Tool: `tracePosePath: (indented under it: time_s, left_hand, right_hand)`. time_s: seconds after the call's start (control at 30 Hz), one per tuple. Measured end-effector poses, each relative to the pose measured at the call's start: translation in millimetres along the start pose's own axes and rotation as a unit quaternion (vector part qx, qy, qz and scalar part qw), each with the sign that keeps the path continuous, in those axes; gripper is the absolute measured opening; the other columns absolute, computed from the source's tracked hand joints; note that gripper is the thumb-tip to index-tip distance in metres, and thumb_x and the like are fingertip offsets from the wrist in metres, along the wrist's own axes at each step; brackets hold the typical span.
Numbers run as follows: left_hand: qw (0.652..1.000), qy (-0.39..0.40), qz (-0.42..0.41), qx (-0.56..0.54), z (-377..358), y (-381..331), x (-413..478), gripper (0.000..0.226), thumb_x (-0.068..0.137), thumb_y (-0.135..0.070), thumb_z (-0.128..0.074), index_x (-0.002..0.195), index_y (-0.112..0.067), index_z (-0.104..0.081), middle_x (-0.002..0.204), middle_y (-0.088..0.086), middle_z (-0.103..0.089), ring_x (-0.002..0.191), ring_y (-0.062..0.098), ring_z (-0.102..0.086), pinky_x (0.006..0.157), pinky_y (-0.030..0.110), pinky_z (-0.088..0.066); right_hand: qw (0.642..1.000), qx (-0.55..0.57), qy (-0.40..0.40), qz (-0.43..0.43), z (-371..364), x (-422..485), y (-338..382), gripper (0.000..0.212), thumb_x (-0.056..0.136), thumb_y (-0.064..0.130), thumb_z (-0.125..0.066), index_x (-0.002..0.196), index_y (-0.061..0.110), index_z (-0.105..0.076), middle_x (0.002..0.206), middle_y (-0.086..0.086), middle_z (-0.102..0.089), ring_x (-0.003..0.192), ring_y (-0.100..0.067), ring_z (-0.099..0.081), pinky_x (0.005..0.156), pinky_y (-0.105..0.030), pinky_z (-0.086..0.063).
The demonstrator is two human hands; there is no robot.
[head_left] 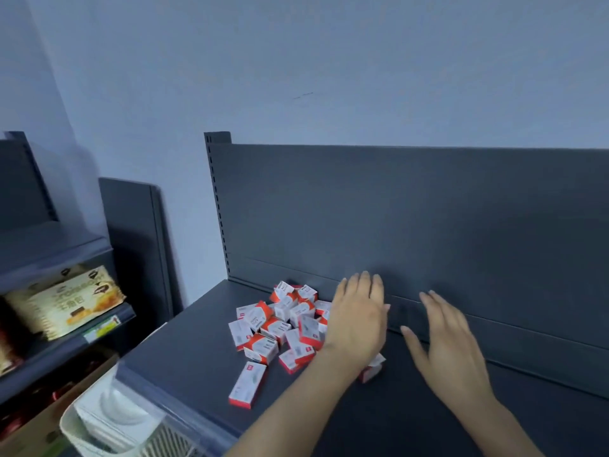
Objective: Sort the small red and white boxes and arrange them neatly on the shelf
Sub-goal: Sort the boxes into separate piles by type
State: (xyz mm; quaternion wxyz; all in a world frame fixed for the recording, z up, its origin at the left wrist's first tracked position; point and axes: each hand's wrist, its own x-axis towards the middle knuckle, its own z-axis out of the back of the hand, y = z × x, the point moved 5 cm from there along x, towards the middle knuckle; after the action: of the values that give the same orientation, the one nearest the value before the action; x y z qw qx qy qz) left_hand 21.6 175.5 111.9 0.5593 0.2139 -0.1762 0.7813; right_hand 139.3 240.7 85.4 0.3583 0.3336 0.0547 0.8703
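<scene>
Roughly 20 boxes (283, 324), 2 hands.

A loose heap of small red and white boxes (283, 319) lies on the dark grey shelf (184, 354), close to its back panel and toward the left end — tipped every way, some on edge, some flat, several overlapping. One longer box (247, 384) lies flat and apart at the front of the pile. Another (371, 369) sits at the heap's right edge, mostly hidden — possibly tilted.
</scene>
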Motion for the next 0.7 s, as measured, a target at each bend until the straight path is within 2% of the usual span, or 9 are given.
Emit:
tracePosePath:
  time_s: [0.13,0.2,0.27,0.37,0.47,0.57,0.7]
  left_hand:
    - [0.999,0.004,0.045,-0.009,-6.5,74.8,-7.9,0.045,0.067,-0.026,-0.070,0.108,-0.007,-0.064,0.104,0.008,-0.069,0.094,0.022,-0.068,0.081,0.031,-0.055]
    - [0.996,0.012,0.076,-0.037,-14.4,106.7,-13.8,0.043,0.081,-0.020,-0.060,0.120,-0.003,-0.056,0.117,0.012,-0.063,0.106,0.028,-0.061,0.091,0.036,-0.049]
    - [0.991,0.057,0.111,-0.053,-27.4,135.1,-20.1,0.046,0.093,-0.023,-0.046,0.135,-0.005,-0.040,0.133,0.011,-0.050,0.121,0.029,-0.048,0.102,0.037,-0.037]
    - [0.979,0.097,0.176,-0.043,-47.2,174.6,-28.7,0.050,0.097,-0.028,-0.037,0.142,-0.009,-0.027,0.139,0.007,-0.041,0.126,0.024,-0.039,0.106,0.033,-0.031]
    - [0.956,0.149,0.244,-0.060,-66.4,202.0,-35.5,0.042,0.096,-0.026,-0.038,0.134,-0.010,-0.034,0.134,0.007,-0.045,0.124,0.023,-0.041,0.102,0.033,-0.035]
    - [0.936,0.185,0.288,-0.079,-81.6,215.2,-42.0,0.042,0.096,-0.037,-0.041,0.129,-0.012,-0.038,0.131,0.005,-0.048,0.122,0.022,-0.044,0.099,0.034,-0.039]
    - [0.929,0.186,0.305,-0.094,-88.2,222.7,-43.3,0.044,0.093,-0.036,-0.049,0.130,-0.012,-0.041,0.130,0.004,-0.051,0.122,0.021,-0.046,0.096,0.032,-0.043]
  right_hand:
    - [0.998,0.021,0.054,0.011,-45.9,13.2,55.5,0.059,0.086,0.028,-0.062,0.137,0.007,-0.041,0.142,-0.009,-0.045,0.133,-0.025,-0.039,0.108,-0.035,-0.034]
    - [0.996,0.030,0.079,0.011,-66.0,17.8,75.2,0.058,0.088,0.031,-0.058,0.138,0.009,-0.038,0.141,-0.006,-0.044,0.132,-0.022,-0.038,0.107,-0.032,-0.034]
    - [0.993,0.028,0.116,0.002,-85.9,21.8,89.5,0.057,0.091,0.034,-0.052,0.140,0.011,-0.034,0.143,-0.004,-0.041,0.133,-0.020,-0.036,0.107,-0.030,-0.034]
    - [0.983,0.005,0.180,-0.021,-113.6,31.2,99.8,0.055,0.094,0.034,-0.047,0.142,0.012,-0.028,0.143,-0.004,-0.038,0.133,-0.019,-0.034,0.107,-0.028,-0.033]
    - [0.975,-0.009,0.218,-0.035,-137.1,40.6,102.7,0.053,0.094,0.034,-0.046,0.140,0.013,-0.029,0.141,-0.006,-0.039,0.130,-0.020,-0.035,0.104,-0.029,-0.037]
    - [0.970,-0.029,0.232,-0.060,-150.6,48.2,103.5,0.050,0.093,0.037,-0.046,0.136,0.013,-0.034,0.138,-0.007,-0.040,0.127,-0.022,-0.038,0.100,-0.031,-0.040]
    - [0.972,-0.035,0.217,-0.083,-156.9,57.5,102.5,0.045,0.093,0.031,-0.049,0.131,0.010,-0.040,0.134,-0.009,-0.039,0.120,-0.022,-0.044,0.095,-0.030,-0.044]
